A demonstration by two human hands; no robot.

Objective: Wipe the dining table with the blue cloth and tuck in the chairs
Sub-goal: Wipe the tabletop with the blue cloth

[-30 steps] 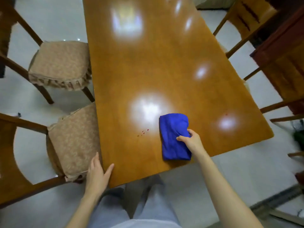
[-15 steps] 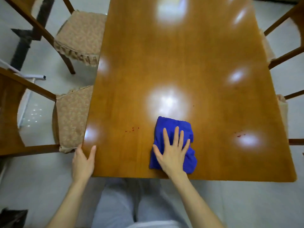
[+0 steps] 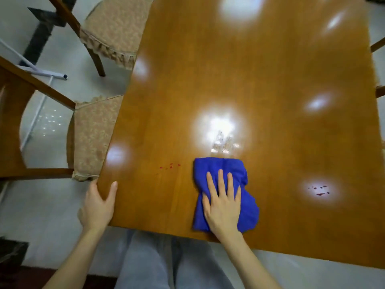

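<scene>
**Wiping just under way, chairs not yet tucked**

The left hand (image 3: 98, 203) rests open on the dining table's (image 3: 250, 80) near left corner. The right hand (image 3: 223, 205) presses flat on the blue cloth (image 3: 220, 165) by the near edge. Unwiped red spots (image 3: 170, 166) lie just left. Further left, two cushioned chairs (image 3: 93, 134) stand out.

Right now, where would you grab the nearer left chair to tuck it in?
Probably its curved wooden backrest, from the outer side, away from the dining table. The nearer chair faces the table with its cushioned seat at the table's edge, so pushing the back should slide it straight under.
</scene>
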